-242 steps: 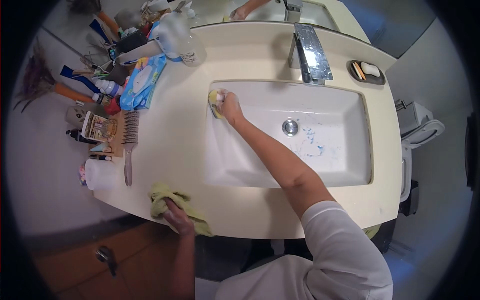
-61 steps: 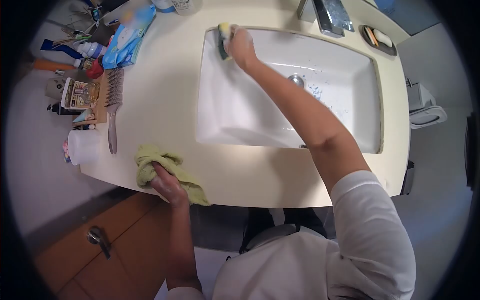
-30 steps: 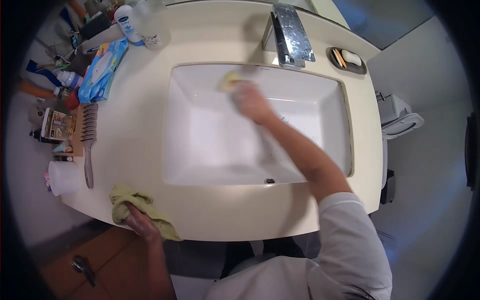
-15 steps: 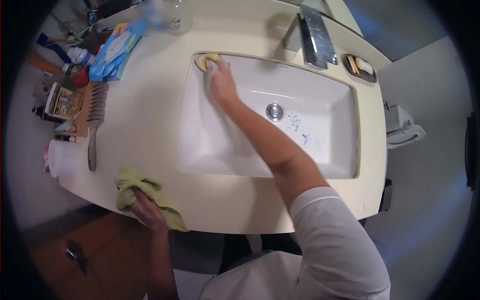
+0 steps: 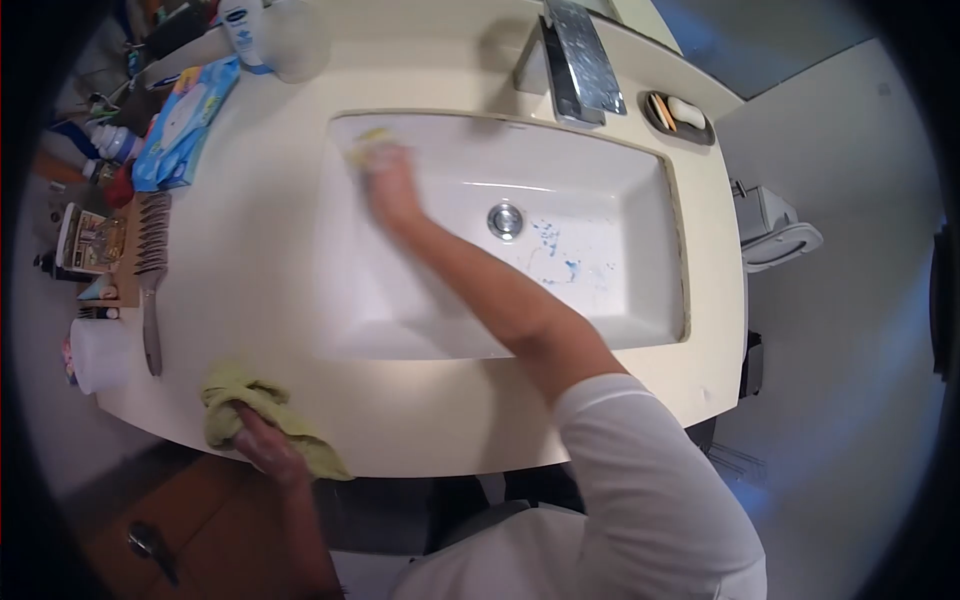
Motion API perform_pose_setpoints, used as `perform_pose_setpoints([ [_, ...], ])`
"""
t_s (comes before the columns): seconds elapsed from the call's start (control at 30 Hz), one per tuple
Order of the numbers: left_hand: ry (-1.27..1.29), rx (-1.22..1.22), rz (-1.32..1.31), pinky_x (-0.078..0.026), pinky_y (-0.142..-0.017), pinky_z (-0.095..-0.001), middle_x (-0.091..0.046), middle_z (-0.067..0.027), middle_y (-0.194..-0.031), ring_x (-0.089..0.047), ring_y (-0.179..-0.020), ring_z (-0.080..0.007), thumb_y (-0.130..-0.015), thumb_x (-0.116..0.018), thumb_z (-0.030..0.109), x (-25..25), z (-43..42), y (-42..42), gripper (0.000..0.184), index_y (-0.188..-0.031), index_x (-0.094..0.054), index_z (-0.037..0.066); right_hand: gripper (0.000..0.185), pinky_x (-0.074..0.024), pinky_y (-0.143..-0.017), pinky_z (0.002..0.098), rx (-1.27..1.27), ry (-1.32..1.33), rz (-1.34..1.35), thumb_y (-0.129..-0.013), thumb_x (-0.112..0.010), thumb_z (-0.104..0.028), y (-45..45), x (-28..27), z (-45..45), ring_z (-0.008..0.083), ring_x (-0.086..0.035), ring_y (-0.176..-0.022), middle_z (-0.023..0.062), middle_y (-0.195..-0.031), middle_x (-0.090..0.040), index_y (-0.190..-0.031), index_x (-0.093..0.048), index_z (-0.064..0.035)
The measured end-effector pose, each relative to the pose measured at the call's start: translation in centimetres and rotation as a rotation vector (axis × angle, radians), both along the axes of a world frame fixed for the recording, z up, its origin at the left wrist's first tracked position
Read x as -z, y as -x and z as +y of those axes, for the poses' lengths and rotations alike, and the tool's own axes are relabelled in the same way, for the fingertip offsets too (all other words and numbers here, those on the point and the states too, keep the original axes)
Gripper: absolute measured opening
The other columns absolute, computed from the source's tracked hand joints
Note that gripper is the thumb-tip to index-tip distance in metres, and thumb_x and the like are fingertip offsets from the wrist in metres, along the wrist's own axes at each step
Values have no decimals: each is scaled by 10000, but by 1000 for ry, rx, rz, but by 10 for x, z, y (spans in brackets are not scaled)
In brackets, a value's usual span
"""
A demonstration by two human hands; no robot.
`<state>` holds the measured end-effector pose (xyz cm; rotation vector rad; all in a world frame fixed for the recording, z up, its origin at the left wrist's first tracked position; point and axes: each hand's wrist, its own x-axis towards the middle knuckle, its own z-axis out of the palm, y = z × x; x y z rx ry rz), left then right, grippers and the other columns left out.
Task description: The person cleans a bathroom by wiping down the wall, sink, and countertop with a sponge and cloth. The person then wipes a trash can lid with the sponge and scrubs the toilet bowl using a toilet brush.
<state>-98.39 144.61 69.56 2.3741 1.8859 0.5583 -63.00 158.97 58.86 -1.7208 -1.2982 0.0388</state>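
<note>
The cloth point(image 5: 228, 391), bunched at the counter point(image 5: 245, 270)'s front edge near the left corner, could slide off if our left hand point(image 5: 270, 447) drew back. That hand is partly buried in it, so we cannot tell how open; our right hand point(image 5: 392, 187), blurred, looks curled closed round the sponge point(image 5: 368, 147) at the sink point(image 5: 648, 240)'s back-left corner.

lt grn cloth point(image 5: 226, 392), yel sponge point(image 5: 366, 146), wht sink point(image 5: 643, 255) w/ blu specks point(image 5: 572, 268), crm counter point(image 5: 250, 270)

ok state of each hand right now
Left hand: on the crumpled green cloth; whether it grips can't be told.
Right hand: closed, holding the yellow sponge.
</note>
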Motion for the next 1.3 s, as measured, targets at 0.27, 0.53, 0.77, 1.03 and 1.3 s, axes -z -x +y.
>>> perform_pose_setpoints([
  [0.27,86,-98,-463,-414,-733,-342,-528,-184,-956,-523,-803,-267,-896,-387,217,-10,3,-15,401,-1163,-400,-82,280,-379,-877,380,-238,549,-537,-795,-427,-113,-147,-36,-161,338,-461,-973,197,-1057,-494,-1056,-509,-55],
  [0.53,196,-411,-998,-423,-673,-287,-552,-91,-826,-507,-706,-149,-900,-418,345,-31,7,-43,469,-904,-534,-109,199,-387,-881,374,6,874,-344,-776,-450,-65,-202,-58,-284,349,-475,-988,207,-1069,-498,-942,-554,-35],
  [0.77,62,-196,-526,-419,-683,-302,-555,-129,-830,-512,-686,-193,-910,-394,220,5,8,-13,358,-1121,-467,-60,150,-444,-707,321,-488,774,-184,-763,-483,-85,-131,-69,-267,231,-563,-752,156,-774,-596,-788,-596,11],
  [1.03,159,-203,-656,-427,-691,-329,-551,-169,-827,-542,-726,-227,-899,-397,142,-4,9,-18,333,-1179,-426,-34,198,-441,-732,268,-492,896,-159,-792,-540,-148,-133,-47,-271,183,-573,-783,146,-810,-592,-919,-587,-4],
  [1.3,250,-363,-988,-422,-666,-266,-545,-63,-830,-510,-718,-127,-912,-419,319,-26,11,-34,436,-911,-535,-101,227,-417,-827,305,-146,598,203,-869,-404,-147,-197,-18,-191,223,-556,-905,155,-936,-591,-980,-562,-26],
])
